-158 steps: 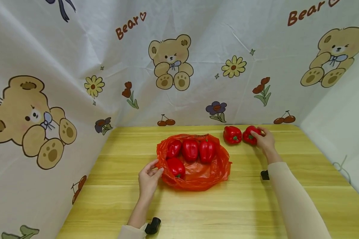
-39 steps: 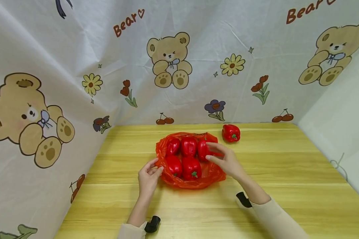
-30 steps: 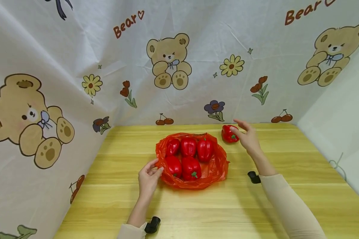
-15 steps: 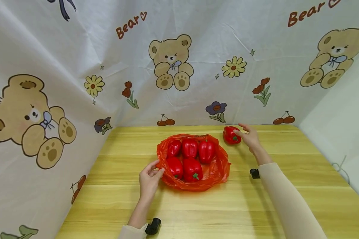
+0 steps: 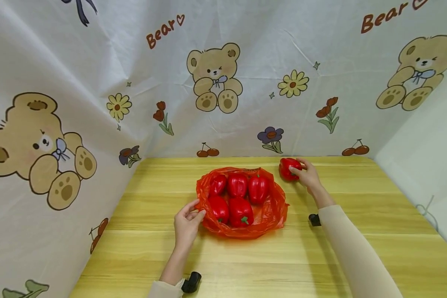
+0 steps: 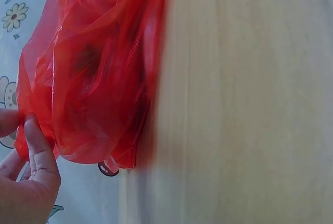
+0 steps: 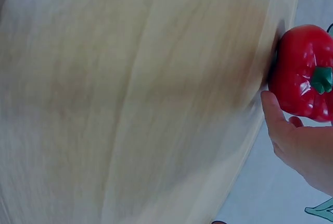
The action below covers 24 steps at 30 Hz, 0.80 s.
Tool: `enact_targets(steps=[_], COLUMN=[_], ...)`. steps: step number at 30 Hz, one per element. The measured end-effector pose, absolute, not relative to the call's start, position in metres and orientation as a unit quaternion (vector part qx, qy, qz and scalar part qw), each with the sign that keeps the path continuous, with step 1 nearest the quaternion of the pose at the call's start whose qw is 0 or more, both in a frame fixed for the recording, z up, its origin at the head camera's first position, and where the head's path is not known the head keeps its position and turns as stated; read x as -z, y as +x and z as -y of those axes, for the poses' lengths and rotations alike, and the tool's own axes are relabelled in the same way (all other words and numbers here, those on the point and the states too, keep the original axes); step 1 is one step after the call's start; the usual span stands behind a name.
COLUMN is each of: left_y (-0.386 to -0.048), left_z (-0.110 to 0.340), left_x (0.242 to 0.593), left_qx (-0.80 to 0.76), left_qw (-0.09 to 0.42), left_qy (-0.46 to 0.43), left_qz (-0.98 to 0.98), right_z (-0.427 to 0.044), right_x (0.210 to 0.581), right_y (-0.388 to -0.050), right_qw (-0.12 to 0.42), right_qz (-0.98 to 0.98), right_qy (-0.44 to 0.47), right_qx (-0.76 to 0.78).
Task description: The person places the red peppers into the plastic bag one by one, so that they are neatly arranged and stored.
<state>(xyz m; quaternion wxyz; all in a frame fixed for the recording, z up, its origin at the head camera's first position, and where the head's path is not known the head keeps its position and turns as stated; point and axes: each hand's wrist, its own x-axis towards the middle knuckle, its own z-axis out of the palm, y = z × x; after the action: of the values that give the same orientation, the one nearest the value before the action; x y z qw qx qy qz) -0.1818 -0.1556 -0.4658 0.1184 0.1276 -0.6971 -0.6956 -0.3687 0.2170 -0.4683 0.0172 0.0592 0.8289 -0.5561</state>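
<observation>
In the head view a red plastic bag (image 5: 279,215) lies with its mouth spread wide, several red bell peppers (image 5: 237,185) inside. My left hand (image 5: 186,225) pinches the bag's left rim between thumb and fingers; the left wrist view shows the bag's edge (image 6: 78,94) between them. One more red bell pepper (image 5: 288,169), with a green stem, sits on the table behind and right of the bag. Around its right side my right hand (image 5: 309,176) grips it, thumb in front and fingers behind. In the right wrist view part of this pepper (image 7: 299,73) is cut off by the frame edge.
The wooden table (image 5: 246,269) ends at a white cloth (image 5: 246,124) printed with bears and flowers, behind and on the left. A pale wall (image 5: 432,165) with a thin cord (image 5: 426,211) stands at the right. A small black device (image 5: 191,282) is on the left wrist.
My right hand put one bell pepper from the table into the bag, came back and closed round the other one at the rear. My left hand has stayed at the rim.
</observation>
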Motion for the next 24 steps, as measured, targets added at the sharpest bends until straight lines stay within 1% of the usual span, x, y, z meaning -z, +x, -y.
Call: enact_targets(steps=[8,16,24], left_y=[-0.183,-0.182,-0.182], left_z=[0.155,0.154,0.154], left_x=[0.465,0.466,0.467], left_qx=[0.698,0.698,0.695], left_qw=[0.123,0.119,0.124], left_qy=[0.121,0.123,0.123], left_qz=[0.695,0.695,0.698], right_z=[-0.215,-0.215,-0.212], right_x=[0.469,0.471,0.46], right_y=[-0.368,-0.365,-0.354], right_qw=[-0.001,0.001,-0.008], right_qz=[-0.811,-0.804,-0.784], right_qy=[0.073,0.087,0.062], right_qx=[0.581,0.589,0.618])
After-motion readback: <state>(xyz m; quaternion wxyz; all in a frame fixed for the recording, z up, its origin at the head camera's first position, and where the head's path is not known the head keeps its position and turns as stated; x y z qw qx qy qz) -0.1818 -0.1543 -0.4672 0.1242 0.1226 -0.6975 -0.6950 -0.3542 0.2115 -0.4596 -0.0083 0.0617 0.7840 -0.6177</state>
